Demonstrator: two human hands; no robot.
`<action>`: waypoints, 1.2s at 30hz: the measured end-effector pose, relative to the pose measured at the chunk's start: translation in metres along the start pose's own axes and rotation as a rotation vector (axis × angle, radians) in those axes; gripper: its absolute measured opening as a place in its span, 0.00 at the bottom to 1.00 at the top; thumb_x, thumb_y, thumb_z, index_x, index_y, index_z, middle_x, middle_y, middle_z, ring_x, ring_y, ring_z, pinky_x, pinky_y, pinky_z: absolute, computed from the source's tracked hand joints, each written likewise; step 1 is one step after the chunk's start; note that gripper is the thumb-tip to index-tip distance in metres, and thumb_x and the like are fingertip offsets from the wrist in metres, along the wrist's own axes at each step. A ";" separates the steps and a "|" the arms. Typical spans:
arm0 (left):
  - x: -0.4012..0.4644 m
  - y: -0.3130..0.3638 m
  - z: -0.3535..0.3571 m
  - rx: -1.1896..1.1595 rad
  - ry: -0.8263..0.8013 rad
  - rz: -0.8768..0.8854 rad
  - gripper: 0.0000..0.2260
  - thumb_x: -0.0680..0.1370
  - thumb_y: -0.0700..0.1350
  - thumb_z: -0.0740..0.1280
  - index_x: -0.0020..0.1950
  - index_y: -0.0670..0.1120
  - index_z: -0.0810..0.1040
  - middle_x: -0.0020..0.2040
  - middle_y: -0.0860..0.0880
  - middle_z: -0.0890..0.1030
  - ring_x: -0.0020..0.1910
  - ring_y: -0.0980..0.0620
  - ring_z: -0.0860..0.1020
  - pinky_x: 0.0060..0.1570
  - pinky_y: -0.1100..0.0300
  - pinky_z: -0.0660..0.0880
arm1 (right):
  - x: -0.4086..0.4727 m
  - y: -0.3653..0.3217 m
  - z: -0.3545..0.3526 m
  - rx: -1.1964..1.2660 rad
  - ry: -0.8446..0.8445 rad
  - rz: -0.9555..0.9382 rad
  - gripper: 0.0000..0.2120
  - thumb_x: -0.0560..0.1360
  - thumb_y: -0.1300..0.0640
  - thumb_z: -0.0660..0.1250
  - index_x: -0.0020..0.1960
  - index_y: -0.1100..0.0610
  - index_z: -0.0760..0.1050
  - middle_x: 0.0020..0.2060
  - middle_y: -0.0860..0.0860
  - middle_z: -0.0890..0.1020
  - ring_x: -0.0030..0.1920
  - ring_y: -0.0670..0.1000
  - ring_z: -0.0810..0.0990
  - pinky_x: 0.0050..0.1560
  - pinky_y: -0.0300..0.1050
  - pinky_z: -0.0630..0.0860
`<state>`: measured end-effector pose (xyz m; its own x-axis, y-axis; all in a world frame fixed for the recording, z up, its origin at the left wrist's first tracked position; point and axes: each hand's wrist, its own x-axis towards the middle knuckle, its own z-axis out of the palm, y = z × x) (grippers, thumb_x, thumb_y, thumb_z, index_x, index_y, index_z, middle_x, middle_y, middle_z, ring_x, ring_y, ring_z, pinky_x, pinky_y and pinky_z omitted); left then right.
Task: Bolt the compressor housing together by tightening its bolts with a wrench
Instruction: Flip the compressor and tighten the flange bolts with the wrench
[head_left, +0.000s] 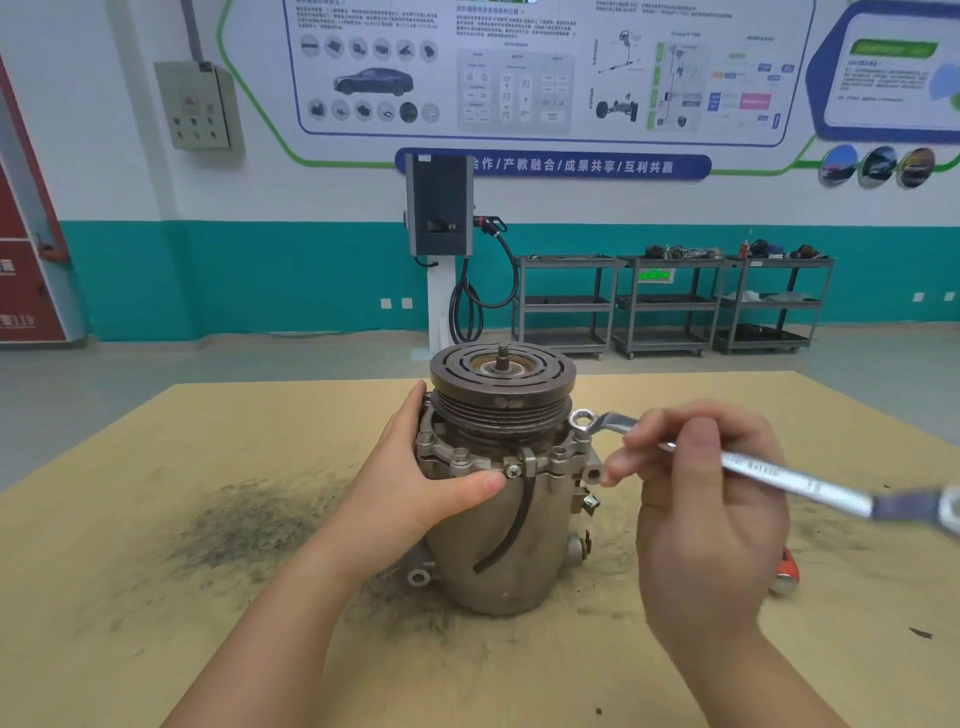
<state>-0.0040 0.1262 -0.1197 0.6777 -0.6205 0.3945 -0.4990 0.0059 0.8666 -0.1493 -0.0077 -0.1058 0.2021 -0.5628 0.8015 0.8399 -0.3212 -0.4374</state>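
A grey metal compressor stands upright on the wooden table, its ribbed pulley on top. Several bolts stick up from the flange under the pulley. My left hand grips the housing's left side, thumb across the front near a screw. My right hand holds a silver double-ring wrench by its shaft. The wrench's far ring sits at the flange's right side, just under the pulley. Whether it is seated on a bolt head I cannot tell.
A black hose curves down the compressor's front. A dark smear of grime marks the table at left. A red and white object lies on the table at right, behind my right hand. Carts and a charging post stand far back.
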 end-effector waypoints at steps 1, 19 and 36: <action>0.000 0.000 0.000 0.002 0.000 -0.004 0.47 0.59 0.63 0.79 0.75 0.63 0.63 0.68 0.60 0.76 0.67 0.57 0.75 0.68 0.49 0.73 | 0.005 0.000 -0.002 0.109 0.050 0.136 0.08 0.82 0.56 0.58 0.48 0.50 0.75 0.35 0.51 0.79 0.29 0.50 0.77 0.33 0.42 0.76; -0.001 0.006 0.004 0.078 0.051 -0.050 0.49 0.57 0.65 0.77 0.76 0.59 0.64 0.67 0.59 0.77 0.66 0.56 0.76 0.67 0.49 0.74 | 0.027 0.008 -0.011 0.317 0.079 0.654 0.08 0.82 0.67 0.52 0.47 0.58 0.66 0.29 0.51 0.75 0.24 0.48 0.71 0.24 0.39 0.70; -0.013 0.025 0.052 0.434 0.437 -0.168 0.59 0.58 0.76 0.68 0.81 0.50 0.52 0.75 0.51 0.65 0.75 0.47 0.60 0.75 0.42 0.56 | 0.007 0.009 -0.004 -0.001 0.236 0.228 0.09 0.82 0.63 0.58 0.53 0.52 0.75 0.36 0.51 0.82 0.31 0.49 0.79 0.38 0.43 0.79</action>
<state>-0.0534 0.0941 -0.1187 0.8776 -0.2078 0.4321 -0.4784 -0.4386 0.7607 -0.1428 -0.0174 -0.1060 0.2623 -0.7813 0.5664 0.7858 -0.1678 -0.5953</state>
